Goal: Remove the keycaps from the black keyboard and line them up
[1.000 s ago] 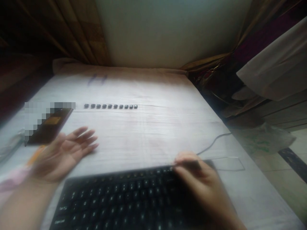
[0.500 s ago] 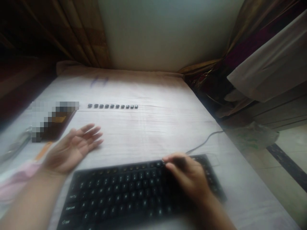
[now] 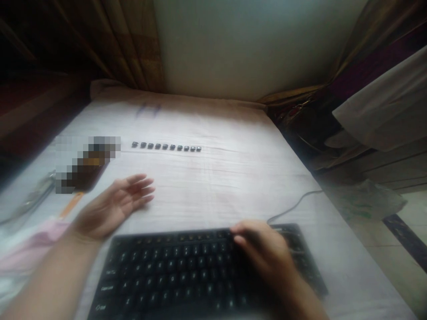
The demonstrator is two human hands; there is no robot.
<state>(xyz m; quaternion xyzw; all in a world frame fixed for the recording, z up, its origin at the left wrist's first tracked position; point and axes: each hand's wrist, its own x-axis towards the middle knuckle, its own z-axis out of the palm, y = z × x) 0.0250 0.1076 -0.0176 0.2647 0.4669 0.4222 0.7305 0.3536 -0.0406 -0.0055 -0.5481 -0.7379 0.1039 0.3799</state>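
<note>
A black keyboard [image 3: 167, 266] lies on the pale bedsheet in front of me. My right hand [image 3: 267, 251] is over its right half, thumb and forefinger closed together at the upper row of keys. A dark shape shows in that hand, with faint thin wire lines beside it; blur hides what it is. My left hand [image 3: 123, 202] is open, palm turned inward and fingers stretched out, above the sheet beyond the keyboard's left corner. It holds nothing. Farther off, several small dark keycaps [image 3: 165, 146] form a straight row on the sheet.
The bedsheet [image 3: 233, 178] covers the surface. At left are a blurred-out brown item [image 3: 88, 166], an orange strip [image 3: 71, 205] and pink cloth [image 3: 43, 242]. The keyboard cable [image 3: 293, 205] runs off the right edge, near a clear plastic bag [image 3: 370, 200] below.
The view has shifted, so the whole scene sits a little farther right. My right hand stays over the keyboard's upper row; my left hand remains open in nearly the same place.
</note>
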